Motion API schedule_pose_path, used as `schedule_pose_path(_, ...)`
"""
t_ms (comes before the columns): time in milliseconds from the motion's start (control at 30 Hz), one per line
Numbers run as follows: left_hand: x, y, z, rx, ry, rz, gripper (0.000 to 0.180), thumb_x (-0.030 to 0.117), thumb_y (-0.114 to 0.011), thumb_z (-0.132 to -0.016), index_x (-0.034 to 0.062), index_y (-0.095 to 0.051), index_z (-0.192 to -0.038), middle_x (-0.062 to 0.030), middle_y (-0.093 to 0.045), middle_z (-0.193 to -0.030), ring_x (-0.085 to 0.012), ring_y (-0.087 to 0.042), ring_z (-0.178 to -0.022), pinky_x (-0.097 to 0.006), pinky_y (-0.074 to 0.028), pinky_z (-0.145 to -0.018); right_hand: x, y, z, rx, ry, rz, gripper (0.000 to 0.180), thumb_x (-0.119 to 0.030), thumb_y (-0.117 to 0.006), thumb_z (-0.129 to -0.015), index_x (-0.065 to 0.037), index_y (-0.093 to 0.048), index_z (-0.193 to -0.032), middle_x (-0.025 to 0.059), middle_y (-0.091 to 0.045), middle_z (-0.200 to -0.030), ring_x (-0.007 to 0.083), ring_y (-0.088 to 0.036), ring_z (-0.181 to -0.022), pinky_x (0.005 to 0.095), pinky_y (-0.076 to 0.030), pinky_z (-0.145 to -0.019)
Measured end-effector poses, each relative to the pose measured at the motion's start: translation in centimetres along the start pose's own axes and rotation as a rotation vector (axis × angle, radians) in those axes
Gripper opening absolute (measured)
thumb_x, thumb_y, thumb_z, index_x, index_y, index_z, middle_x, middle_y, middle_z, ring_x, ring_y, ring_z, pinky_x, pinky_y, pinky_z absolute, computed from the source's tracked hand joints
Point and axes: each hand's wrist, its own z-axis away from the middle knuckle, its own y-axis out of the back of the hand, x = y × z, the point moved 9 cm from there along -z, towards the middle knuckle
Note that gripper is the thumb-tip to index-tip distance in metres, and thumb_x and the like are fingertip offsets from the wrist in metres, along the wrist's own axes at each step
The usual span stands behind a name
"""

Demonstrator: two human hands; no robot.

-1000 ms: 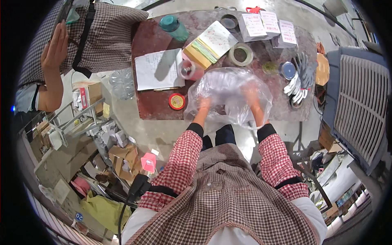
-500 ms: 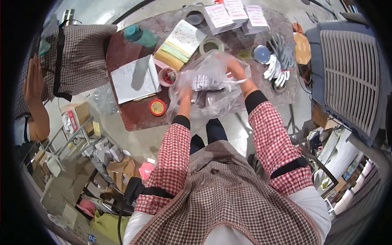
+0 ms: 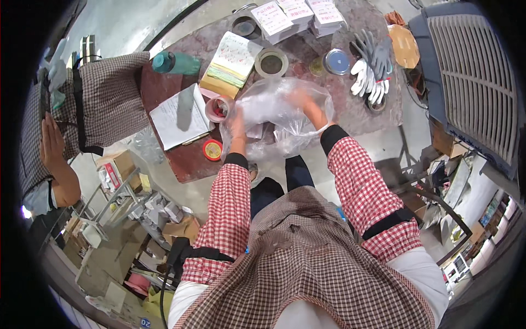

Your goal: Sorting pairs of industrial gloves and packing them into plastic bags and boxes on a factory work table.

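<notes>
A clear plastic bag (image 3: 298, 141) lies crumpled over the near edge of the table, with white paper pieces (image 3: 255, 130) showing through and under it. At its left side my left hand (image 3: 237, 127) is closed on the plastic, fingertips partly covered. My right hand (image 3: 301, 101) reaches into the bag, its wrist passing the bag's rim. Motion and the film blur those fingers, so their grip cannot be told. Just left of the bag stands a pink tape roll (image 3: 218, 109) with small red items inside its ring.
The table (image 3: 356, 123) also carries an open notebook (image 3: 233, 59), white papers (image 3: 178, 123), a green bottle (image 3: 178, 63), a tape roll (image 3: 271, 62), a round tin (image 3: 336, 62), gloves (image 3: 372, 71) and printed card stacks (image 3: 298, 16). At left is a co-worker's arm (image 3: 57, 156); a fan-like grille (image 3: 474, 77) stands right.
The bag has flattened and spread lower between my hands. My right hand has shifted slightly left and down inside it. The view has moved a little, and the co-worker's arm sits lower.
</notes>
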Motion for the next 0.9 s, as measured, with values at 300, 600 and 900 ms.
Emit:
schedule_pose_path(300, 1.6, 0.5, 1.1, -0.154, -0.034, 0.212, 0.056, 0.037, -0.059, -0.079, -0.0055, -0.051, -0.114, -0.0136, -0.052, -0.114, -0.0207, -0.05, -0.101, -0.031, -0.038, -0.087, -1.0, 0.0, 2.1, -0.143, -0.245, -0.131, 0.054, -0.052, -0.052, -0.077, -0.008, -0.06, -0.107, 0.0143, -0.058, -0.108, 0.0285, -0.053, -0.1, 0.0371, -0.039, -0.087)
schedule_pose_path(600, 2.1, 0.4, 0.1, -0.257, -0.16, -0.067, 0.042, 0.033, -0.052, -0.084, -0.0045, -0.056, -0.101, -0.01, -0.057, -0.099, -0.0174, -0.05, -0.089, -0.03, -0.038, -0.082, -5.9, 0.7, -3.8, 0.196, 0.701, -0.126, 0.033, -0.029, -0.049, -0.084, -0.006, -0.059, -0.105, 0.0069, -0.062, -0.099, 0.0195, -0.058, -0.089, 0.0292, -0.044, -0.079)
schedule_pose_path(900, 3.6, -2.6, 0.6, -0.288, -0.223, -0.183, 0.062, 0.037, -0.061, -0.076, -0.0019, -0.044, -0.12, -0.0143, -0.048, -0.119, -0.0234, -0.045, -0.109, -0.031, -0.033, -0.092, -4.9, 6.9, -1.9, -0.039, 0.282, -0.356, 0.029, -0.018, -0.049, -0.086, -0.003, -0.055, -0.109, 0.0066, -0.061, -0.095, 0.0137, -0.057, -0.081, 0.0256, -0.046, -0.074)
